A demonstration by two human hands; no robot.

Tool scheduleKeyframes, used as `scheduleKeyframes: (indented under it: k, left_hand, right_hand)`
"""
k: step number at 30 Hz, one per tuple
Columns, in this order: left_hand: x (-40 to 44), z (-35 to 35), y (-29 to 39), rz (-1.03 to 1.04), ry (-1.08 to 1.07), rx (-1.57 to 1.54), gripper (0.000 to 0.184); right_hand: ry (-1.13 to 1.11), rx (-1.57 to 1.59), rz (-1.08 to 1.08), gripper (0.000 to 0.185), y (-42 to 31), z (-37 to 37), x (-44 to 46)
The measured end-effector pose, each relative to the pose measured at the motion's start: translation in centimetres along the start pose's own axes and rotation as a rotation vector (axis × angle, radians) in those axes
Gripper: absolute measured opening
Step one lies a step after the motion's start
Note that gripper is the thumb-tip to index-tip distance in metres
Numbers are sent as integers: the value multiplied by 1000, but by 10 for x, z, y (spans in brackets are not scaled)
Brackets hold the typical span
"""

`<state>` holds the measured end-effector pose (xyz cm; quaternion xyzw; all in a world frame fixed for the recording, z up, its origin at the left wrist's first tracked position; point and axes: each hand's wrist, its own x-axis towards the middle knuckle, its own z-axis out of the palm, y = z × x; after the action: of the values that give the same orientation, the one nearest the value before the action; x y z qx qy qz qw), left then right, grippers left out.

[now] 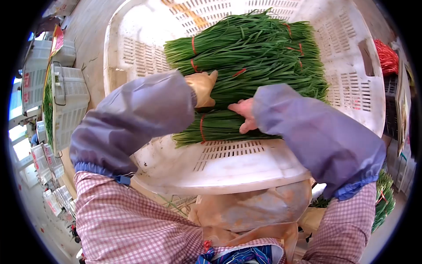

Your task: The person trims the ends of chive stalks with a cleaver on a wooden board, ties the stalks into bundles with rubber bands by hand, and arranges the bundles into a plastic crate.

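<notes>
Bundles of long green leafy stalks (259,57), tied with red bands, lie side by side in a large white perforated basket (250,182). My left hand (203,88), in a tan glove, rests at the left part of the bundles with thumb and fingers apart. My bare right hand (245,115) touches the stalks between the nearest bundle (220,127) and those behind it, its fingers spread. The two hands are a short way apart. Purple sleeve covers hide both wrists.
White crates (70,99), one holding green stalks (47,110), stand at the left. Red twine (387,57) lies above a dark crate (390,105) at the right. Another tied green bundle (383,200) is at the lower right, beside my arm.
</notes>
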<state>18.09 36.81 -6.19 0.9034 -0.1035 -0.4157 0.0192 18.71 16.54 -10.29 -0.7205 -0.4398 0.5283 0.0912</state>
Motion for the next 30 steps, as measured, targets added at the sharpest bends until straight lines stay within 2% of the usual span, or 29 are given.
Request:
scheduleKeyframes:
  k: [2,4,6,7,8,11,14,15,18,22,24,27,30]
  left_hand:
    - [-16,7,5,180,149,-13,104]
    - [-29,25,9,405,289,63,109]
    - [-32,40,17,593,264,134,117]
    - [-31,54,18,619,273,97,121]
    - [-31,65,20,622,239,117,116]
    - [-19,107,16,611,316,144,105]
    - [3,143,17,589,382,187,99]
    - [19,167,13,581,412,209,98]
    - [27,182,15,575,455,211,92]
    - [21,168,21,565,477,206,86]
    - [13,159,21,549,433,195,83]
    - [2,140,22,698,476,190,75]
    - [5,112,42,893,654,202,68]
  right_hand:
    - [77,1,29,68,11,-17,-38]
    - [331,103,65,58,22,-36,-94]
    - [679,145,53,52,37,-36,-145]
    - [760,192,89,50,38,-39,-168]
    - [843,239,123,47,38,-40,-189]
    - [977,417,178,45,31,-27,-233]
    - [1108,400,128,42,40,6,-246]
    - [1127,431,133,39,42,14,-246]
    - [1109,407,179,36,47,20,-232]
    - [1024,170,252,29,60,26,-225]
    - [1208,206,219,24,63,27,-223]
    - [1527,240,139,20,67,24,-224]
    - [1692,522,159,19,50,18,-234]
